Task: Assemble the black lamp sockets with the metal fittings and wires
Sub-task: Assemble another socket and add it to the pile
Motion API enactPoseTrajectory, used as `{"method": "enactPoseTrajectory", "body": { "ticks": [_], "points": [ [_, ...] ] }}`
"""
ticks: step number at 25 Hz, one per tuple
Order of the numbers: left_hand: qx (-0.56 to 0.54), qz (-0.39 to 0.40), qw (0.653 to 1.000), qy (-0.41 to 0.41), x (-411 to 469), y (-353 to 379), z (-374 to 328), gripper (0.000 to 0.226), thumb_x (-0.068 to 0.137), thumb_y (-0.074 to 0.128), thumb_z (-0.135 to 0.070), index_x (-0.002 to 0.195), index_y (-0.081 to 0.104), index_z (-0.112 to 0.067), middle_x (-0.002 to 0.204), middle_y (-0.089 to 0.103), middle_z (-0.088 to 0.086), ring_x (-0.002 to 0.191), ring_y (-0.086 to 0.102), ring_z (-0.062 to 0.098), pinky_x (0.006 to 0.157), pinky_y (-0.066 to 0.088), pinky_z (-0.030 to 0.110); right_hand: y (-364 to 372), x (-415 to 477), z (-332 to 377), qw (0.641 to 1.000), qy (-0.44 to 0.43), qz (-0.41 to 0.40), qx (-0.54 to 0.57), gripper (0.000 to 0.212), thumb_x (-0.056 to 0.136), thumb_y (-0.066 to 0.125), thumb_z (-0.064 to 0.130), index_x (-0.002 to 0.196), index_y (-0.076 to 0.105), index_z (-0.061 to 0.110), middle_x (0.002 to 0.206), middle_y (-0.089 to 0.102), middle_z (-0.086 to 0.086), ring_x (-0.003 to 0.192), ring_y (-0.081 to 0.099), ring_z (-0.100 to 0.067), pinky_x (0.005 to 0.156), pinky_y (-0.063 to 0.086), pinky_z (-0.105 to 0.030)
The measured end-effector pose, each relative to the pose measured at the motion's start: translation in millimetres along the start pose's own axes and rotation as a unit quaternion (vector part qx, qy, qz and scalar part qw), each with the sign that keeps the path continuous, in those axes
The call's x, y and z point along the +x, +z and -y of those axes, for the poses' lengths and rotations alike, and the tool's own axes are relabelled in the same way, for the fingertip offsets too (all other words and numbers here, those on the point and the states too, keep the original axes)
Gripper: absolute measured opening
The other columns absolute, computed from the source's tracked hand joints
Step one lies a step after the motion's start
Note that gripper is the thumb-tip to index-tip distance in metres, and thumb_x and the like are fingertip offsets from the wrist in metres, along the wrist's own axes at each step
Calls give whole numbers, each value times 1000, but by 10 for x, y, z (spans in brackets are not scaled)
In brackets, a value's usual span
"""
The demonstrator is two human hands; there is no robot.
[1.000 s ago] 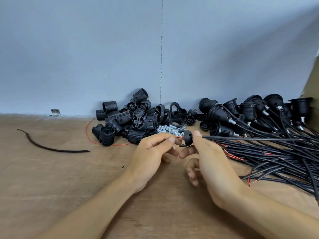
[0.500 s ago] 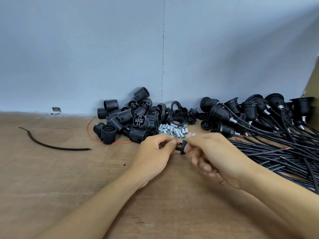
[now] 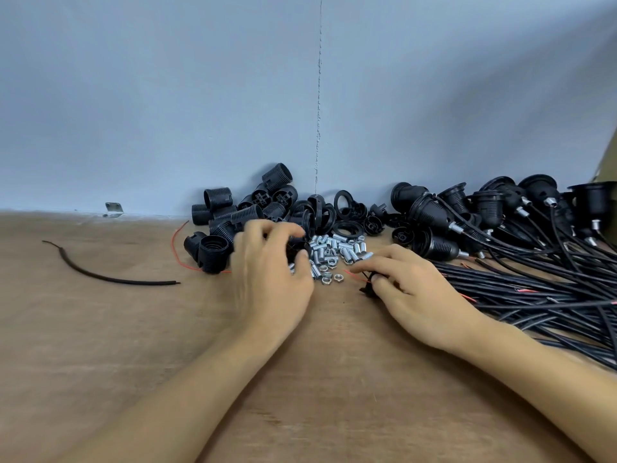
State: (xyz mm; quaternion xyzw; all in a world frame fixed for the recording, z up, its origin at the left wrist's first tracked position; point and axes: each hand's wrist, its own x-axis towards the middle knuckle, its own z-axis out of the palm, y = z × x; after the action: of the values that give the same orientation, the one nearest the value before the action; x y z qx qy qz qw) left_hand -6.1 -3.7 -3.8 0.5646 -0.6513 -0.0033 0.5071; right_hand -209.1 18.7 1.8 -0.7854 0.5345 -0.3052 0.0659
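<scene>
Left hand [image 3: 270, 279] is blurred. Its fingers are curled round a black socket part [image 3: 298, 249] at the edge of the loose sockets [image 3: 233, 215]. Grip firmness cannot be told through the blur.

Right hand [image 3: 414, 292] is held low over the table [image 3: 133, 362]. A small black cap [image 3: 368, 289] is pinched under its curled fingers, and a red wire end [image 3: 354, 275] sticks out of the cap to the left. The index finger is stretched toward the metal fittings [image 3: 337, 248], just beside the nearest one. Contact cannot be confirmed. The cap's own cable is hidden under the hand.

Risks, as judged:
- The red wire end is short. It is likely to be pulled back through the cap if the cable is dragged by the bundle of wires [image 3: 534, 289] beside the right forearm.
- The fittings are round and loosely heaped, with nuts [image 3: 329, 279] scattered just in front. Some can be knocked rolling by the left palm, which is at the heap's edge.
- The socket part is taken from an unstable pile, so neighbouring sockets may be toppled on lift.
- Threads may be crossed if the socket part is offered to the cap at an angle. Alignment should be checked first.
- Finished sockets [image 3: 467, 212] are close on the right, so their cables may be snagged by the right arm.
</scene>
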Motion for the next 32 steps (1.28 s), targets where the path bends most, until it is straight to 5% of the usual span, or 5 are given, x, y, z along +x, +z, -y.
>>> {"method": "enactPoseTrajectory", "body": {
  "ticks": [6, 19, 26, 29, 32],
  "points": [
    [73, 82, 993, -53, 96, 12, 153, 47, 94, 65, -31, 138, 55, -42, 153, 41, 4, 137, 28, 24, 108, 25, 46, 16, -51, 29, 1000, 2, 18, -5, 15, 92, 61, 42, 96, 68, 29, 101, 54, 13, 92, 53, -3, 86, 44, -24],
    [85, 74, 994, 13, 65, 70, 181, 42, 96, 63, -32, 138, 60, -33, 156, 36, 9, 140, 24, 23, 108, 23, 45, 15, -67, 53, 1000, -27, 13, 0, 5, 91, 69, 31, 93, 70, 26, 98, 56, 15, 91, 52, -3, 84, 45, -25],
    [-36, -6, 979, 202, -12, 25, 16, 8, 90, 72, -23, 94, 65, -21, 129, 51, 9, 117, 55, 27, 101, 36, 30, -22, -18, 36, 998, 26, -10, 65, 4, 88, 72, 27, 84, 71, 29, 90, 64, 11, 86, 57, -5, 78, 43, -21],
    [-113, 58, 963, 237, -93, 10, -32, 30, 89, 71, -18, 86, 41, -26, 109, 50, -4, 93, 56, 15, 81, 40, 14, -77, 7, -25, 978, 104, -40, 178, 6, 89, 72, 29, 84, 73, 31, 84, 69, 15, 77, 59, 0, 74, 41, -19],
    [-165, 142, 963, 161, -173, 54, -38, 47, 83, 77, -17, 95, 37, -39, 107, 58, -10, 98, 59, 11, 79, 45, 16, -119, -2, -35, 952, 121, -43, 277, 5, 91, 70, 28, 87, 73, 27, 81, 72, 6, 77, 63, -8, 80, 47, -32]
  ]
}}
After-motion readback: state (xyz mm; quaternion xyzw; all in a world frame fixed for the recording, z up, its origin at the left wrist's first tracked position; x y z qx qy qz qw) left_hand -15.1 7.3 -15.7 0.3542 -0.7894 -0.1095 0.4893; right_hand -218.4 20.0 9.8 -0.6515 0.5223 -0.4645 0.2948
